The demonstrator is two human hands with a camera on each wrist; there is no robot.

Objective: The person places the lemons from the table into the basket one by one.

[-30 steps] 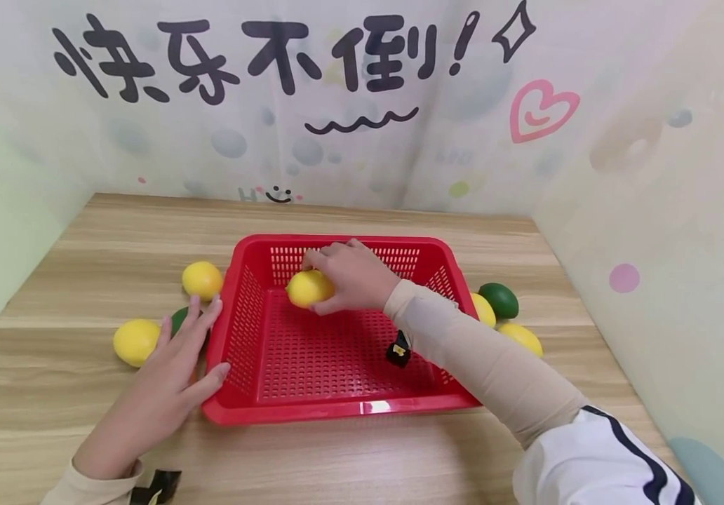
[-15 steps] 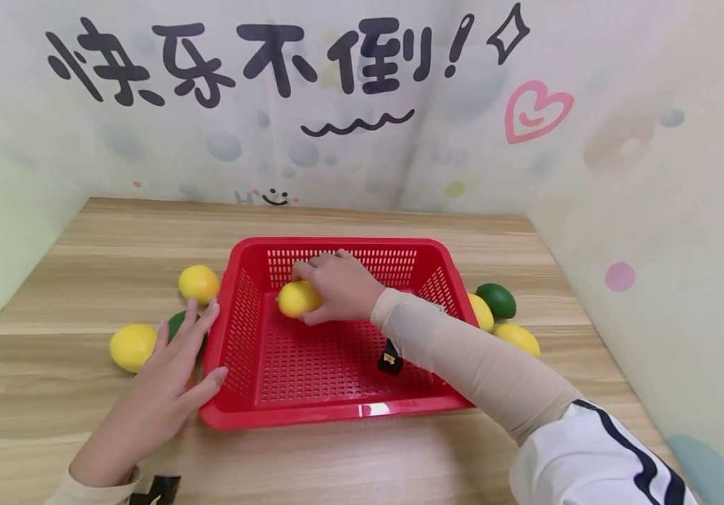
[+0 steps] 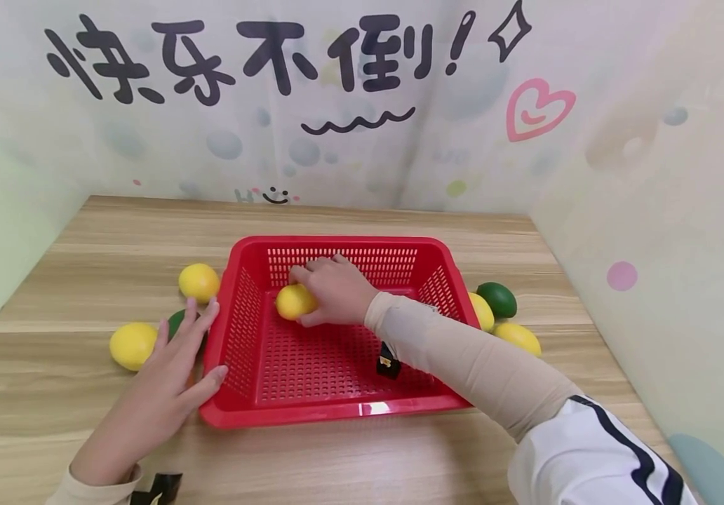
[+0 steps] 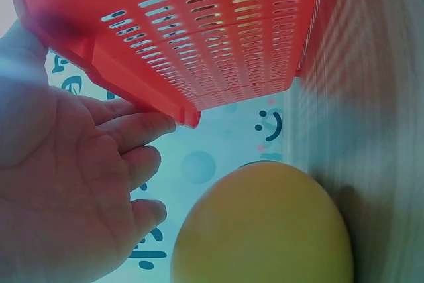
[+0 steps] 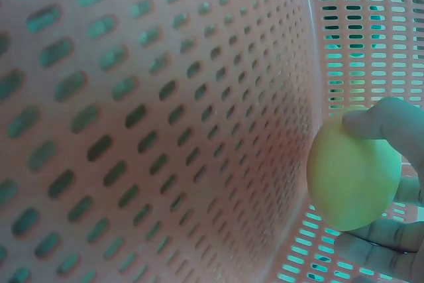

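Observation:
A red perforated plastic basket [image 3: 337, 416] sits in the middle of the table. Inside it, toward the back left, my right hand [image 3: 339, 291] grips a yellow lemon [image 3: 295, 301]. In the right wrist view the thumb lies on top of this lemon [image 5: 348, 177] and fingers reach beneath it, close to the mesh. My left hand [image 3: 163, 382] rests against the basket's left rim with its fingers extended. The left wrist view shows its fingertips at the rim and a large yellow fruit [image 4: 265, 230] near the camera.
Two lemons, a front one [image 3: 134, 346] and a back one [image 3: 199, 283], lie left of the basket. A dark green fruit [image 3: 175, 322] is partly hidden by the left hand. On the right lie another green fruit [image 3: 497, 300] and two lemons [image 3: 518, 338]. A printed curtain [image 3: 273, 161] hangs behind.
My right hand has moved left and slightly lower in the basket with the lemon, settling over the last half second. The left hand keeps its place on the rim.

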